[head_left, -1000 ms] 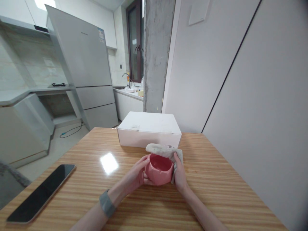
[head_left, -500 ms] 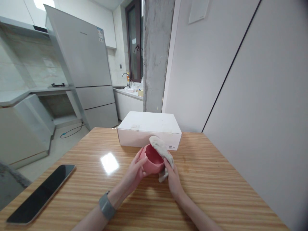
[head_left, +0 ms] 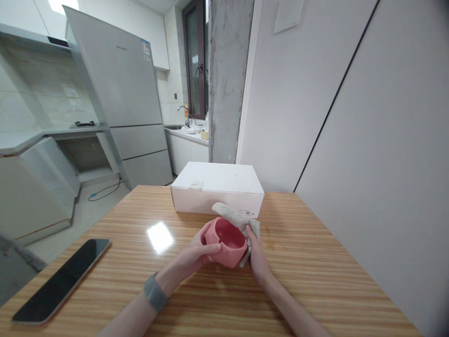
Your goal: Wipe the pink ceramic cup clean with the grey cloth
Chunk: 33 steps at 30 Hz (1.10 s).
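Note:
A pink angular bowl (head_left: 228, 252) is tilted above the table, its opening partly turned up and showing the hollow inside. My left hand (head_left: 199, 250) grips its left side, thumb on the outer wall near the rim. A light grey cloth (head_left: 233, 216) is bunched in my right hand (head_left: 257, 255), pressed against the bowl's right side. One end of the cloth sticks out past the far rim, and another hangs below my right fingers. The cloth hides part of the bowl's right edge.
A white cardboard box (head_left: 217, 189) stands just beyond the bowl on the wood-grain table (head_left: 315, 271). At the left edge lies a black phone (head_left: 63, 281). A white wall (head_left: 379, 154) rises along the right, with a fridge (head_left: 115, 79) at the back left.
The bowl has come slightly nearer and lower, and its opening has tipped more upward. My right hand and the cloth have shifted a little to the right along its rim.

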Tool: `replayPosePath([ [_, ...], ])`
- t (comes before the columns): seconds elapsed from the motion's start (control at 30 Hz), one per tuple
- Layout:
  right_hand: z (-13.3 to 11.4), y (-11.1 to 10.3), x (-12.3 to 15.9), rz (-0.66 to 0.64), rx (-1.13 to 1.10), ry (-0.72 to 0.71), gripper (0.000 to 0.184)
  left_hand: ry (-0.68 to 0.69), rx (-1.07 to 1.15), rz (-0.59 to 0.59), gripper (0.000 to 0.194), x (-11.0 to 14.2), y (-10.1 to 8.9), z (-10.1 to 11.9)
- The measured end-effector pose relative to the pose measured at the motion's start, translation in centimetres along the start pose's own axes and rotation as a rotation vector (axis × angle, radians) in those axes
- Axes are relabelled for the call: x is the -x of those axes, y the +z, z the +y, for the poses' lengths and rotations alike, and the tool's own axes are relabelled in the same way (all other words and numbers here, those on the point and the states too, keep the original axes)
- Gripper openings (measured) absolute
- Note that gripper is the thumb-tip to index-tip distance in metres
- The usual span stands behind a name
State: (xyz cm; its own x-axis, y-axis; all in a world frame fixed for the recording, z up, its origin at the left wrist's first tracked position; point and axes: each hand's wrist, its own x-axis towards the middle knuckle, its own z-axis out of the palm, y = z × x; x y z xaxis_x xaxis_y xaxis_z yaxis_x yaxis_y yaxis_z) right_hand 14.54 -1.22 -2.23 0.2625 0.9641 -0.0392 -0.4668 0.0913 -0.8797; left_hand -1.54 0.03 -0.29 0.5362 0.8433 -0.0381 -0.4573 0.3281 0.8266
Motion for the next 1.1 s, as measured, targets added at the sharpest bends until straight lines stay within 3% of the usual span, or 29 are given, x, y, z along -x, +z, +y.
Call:
replayPosePath([
  [0.13,0.5,0.5,1.4,0.043,0.07,-0.049,0.038,0.141,0.007,0.166,0.081,-0.4,0.1,-0.5],
  [0.27,0.7,0.6,1.5,0.034,0.0,-0.068,0.039,0.194,0.025,0.293,0.063,-0.4,-0.1,-0.5],
  [0.4,0.1,0.3,0.0,0.059,-0.221,0.099,0.044,0.151,0.192,0.288,0.046,-0.4,-0.3,0.0],
  [0.47,-0.2,0.2,-0.4,0.087,-0.291,0.164,0.04,0.096,0.29,0.258,0.05,-0.5,-0.2,0.3],
  [0.53,-0.4,0.4,-0.4,0.029,-0.313,0.226,0.035,0.044,0.315,0.253,0.058,-0.7,0.0,0.2],
  [0.63,-0.3,1.1,0.0,-0.169,-0.349,0.301,0.037,0.053,0.223,0.26,0.059,-0.9,0.4,-0.7],
  [0.7,-0.1,1.5,0.2,-0.223,-0.376,0.322,0.041,0.131,0.094,0.264,0.054,-1.0,0.7,-1.5],
  [0.87,-0.4,1.5,0.2,-0.245,-0.4,0.354,0.038,0.326,-0.274,0.351,0.046,-1.0,1.1,-2.4],
  [0.97,-0.7,1.5,0.2,-0.235,-0.387,0.334,0.041,0.385,-0.32,0.438,0.046,-1.0,1.3,-2.2],
  [1.1,-0.1,1.5,0.6,-0.077,-0.331,0.247,0.036,0.392,-0.326,0.535,0.044,-1.1,0.9,-1.9],
])
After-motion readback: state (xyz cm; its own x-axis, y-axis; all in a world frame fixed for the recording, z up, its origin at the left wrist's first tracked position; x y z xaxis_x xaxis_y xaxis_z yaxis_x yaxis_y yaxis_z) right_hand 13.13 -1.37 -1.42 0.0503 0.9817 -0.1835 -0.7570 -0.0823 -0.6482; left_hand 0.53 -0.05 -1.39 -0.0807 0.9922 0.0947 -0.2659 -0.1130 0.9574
